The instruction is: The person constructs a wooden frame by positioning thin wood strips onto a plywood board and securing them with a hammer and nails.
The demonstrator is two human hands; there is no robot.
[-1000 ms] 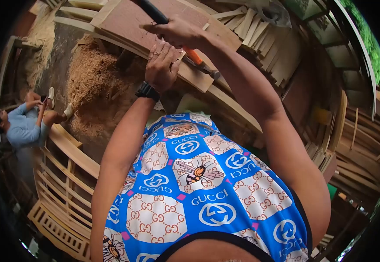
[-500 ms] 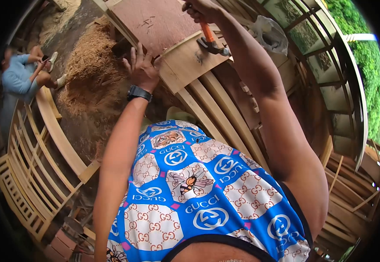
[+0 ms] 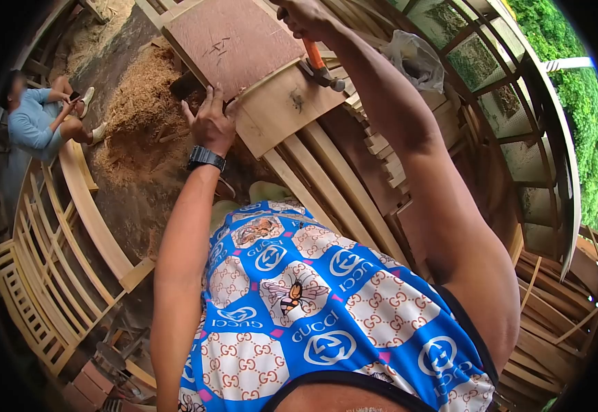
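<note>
Bright daylight from the right, soft shadows, strong fisheye bending, black vignette corners, far left perhaps slightly blurred

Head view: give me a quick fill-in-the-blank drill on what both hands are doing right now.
1. The right hand holds a hammer whose handle is coloured ____.
2. The left hand rests at the edge of the reddish-brown ____.
3. On the left wrist sits a black ____.
4. On the ground left of the panel lies a heap of ____.

Missing words: orange; panel; watch; sawdust
</note>
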